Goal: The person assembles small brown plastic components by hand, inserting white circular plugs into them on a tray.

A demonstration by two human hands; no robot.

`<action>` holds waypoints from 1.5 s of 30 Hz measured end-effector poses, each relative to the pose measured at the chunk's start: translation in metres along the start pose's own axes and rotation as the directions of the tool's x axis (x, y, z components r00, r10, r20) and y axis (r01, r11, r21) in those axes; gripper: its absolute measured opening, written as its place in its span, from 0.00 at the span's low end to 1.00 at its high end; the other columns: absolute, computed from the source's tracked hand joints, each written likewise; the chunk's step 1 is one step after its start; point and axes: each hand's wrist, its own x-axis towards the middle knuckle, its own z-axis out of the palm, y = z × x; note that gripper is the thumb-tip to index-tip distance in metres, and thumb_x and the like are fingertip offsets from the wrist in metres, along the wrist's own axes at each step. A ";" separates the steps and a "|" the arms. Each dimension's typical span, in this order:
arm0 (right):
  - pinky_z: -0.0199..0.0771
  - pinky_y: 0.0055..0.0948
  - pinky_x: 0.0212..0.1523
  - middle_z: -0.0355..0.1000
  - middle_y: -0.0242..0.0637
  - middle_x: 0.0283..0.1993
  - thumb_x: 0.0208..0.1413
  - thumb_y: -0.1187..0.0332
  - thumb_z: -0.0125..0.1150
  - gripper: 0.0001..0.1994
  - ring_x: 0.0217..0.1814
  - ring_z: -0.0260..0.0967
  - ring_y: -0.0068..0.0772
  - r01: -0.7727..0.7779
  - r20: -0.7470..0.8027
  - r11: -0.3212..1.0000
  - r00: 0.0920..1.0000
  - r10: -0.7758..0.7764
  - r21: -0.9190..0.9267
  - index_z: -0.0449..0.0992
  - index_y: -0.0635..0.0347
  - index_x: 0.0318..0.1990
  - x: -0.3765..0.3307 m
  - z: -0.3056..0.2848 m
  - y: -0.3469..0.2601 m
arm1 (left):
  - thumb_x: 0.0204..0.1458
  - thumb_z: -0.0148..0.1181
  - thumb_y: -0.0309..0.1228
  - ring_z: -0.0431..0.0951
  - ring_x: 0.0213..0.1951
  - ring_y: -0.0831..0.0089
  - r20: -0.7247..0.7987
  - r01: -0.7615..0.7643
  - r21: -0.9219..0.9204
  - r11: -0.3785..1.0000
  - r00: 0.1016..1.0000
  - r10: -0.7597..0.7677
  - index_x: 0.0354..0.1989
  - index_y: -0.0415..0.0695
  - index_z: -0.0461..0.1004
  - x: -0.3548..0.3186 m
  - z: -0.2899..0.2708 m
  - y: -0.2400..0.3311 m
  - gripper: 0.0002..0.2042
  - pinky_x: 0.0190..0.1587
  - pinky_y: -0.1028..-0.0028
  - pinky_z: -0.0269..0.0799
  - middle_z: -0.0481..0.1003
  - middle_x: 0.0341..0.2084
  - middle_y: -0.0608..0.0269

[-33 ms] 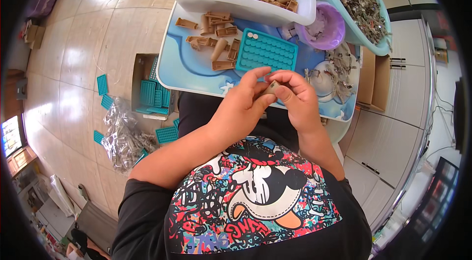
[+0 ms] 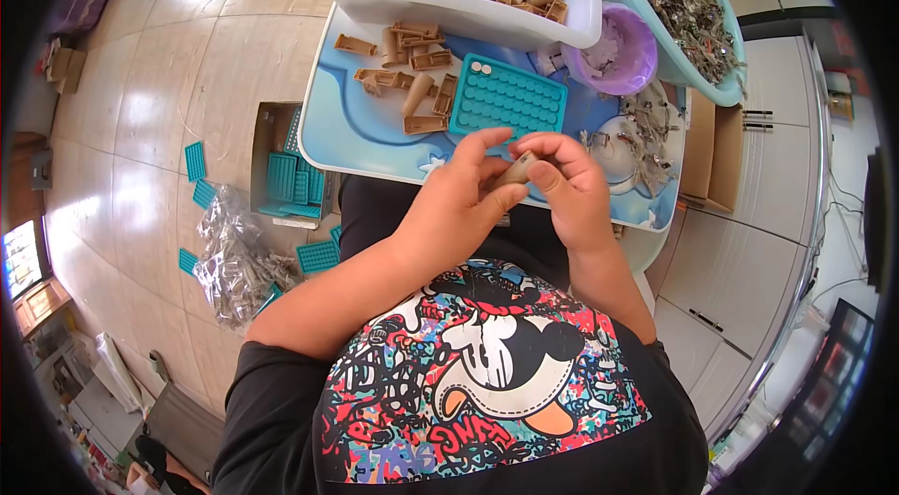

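Just in front of the table edge, my left hand (image 2: pixel 466 184) is closed around a small tan plastic casing (image 2: pixel 515 171). My right hand (image 2: pixel 571 188) pinches the casing's far end between thumb and fingers. Much of the casing is hidden by the fingers, so any small part in it cannot be made out. Beyond the hands lies a teal tray (image 2: pixel 510 100) with rows of round pockets and two white discs near its far left corner. Several brown plastic casings (image 2: pixel 419 94) lie loose left of the tray.
A white tub (image 2: pixel 449 3) of brown casings stands at the back. At right are a purple bowl (image 2: pixel 637 64), a pale-green basin (image 2: pixel 735 88) of small metal-and-clear parts, and a pile of such parts (image 2: pixel 649 134). A carton (image 2: pixel 265 153) with teal trays sits on the floor at left.
The casing has tilted slightly between my hands, and more of its side shows. My right thumb has shifted a little along its end. Everything else stays put.
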 end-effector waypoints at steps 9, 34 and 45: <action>0.63 0.17 0.35 0.67 0.28 0.32 0.55 0.64 0.61 0.13 0.34 0.62 0.15 0.078 0.066 0.994 0.995 -0.073 -0.081 0.70 0.65 0.41 0.000 -0.015 0.000 | 0.51 0.59 0.24 0.76 0.32 0.80 0.048 0.220 -0.175 0.960 0.975 -0.215 0.40 0.34 0.71 -0.003 -0.007 -0.003 0.09 0.36 0.79 0.75 0.76 0.29 0.62; 0.70 0.43 0.37 0.72 0.44 0.34 0.49 0.71 0.56 0.04 0.36 0.71 0.50 -0.059 0.001 -0.175 0.946 -0.323 -0.983 0.74 0.62 0.31 0.112 -0.088 -0.037 | 0.58 0.50 0.30 0.77 0.37 0.70 0.228 0.463 -0.619 0.634 0.879 -0.419 0.51 0.41 0.66 0.024 -0.012 -0.011 0.14 0.42 0.73 0.76 0.73 0.37 0.56; 0.69 0.43 0.36 0.73 0.44 0.37 0.52 0.71 0.51 0.08 0.38 0.70 0.49 -0.073 -0.053 -0.028 0.891 -0.451 -0.997 0.74 0.59 0.38 0.103 -0.088 -0.043 | 0.60 0.47 0.32 0.76 0.39 0.71 0.225 0.429 -0.757 0.494 0.880 -0.419 0.50 0.36 0.65 0.026 -0.021 -0.023 0.15 0.44 0.74 0.76 0.73 0.38 0.56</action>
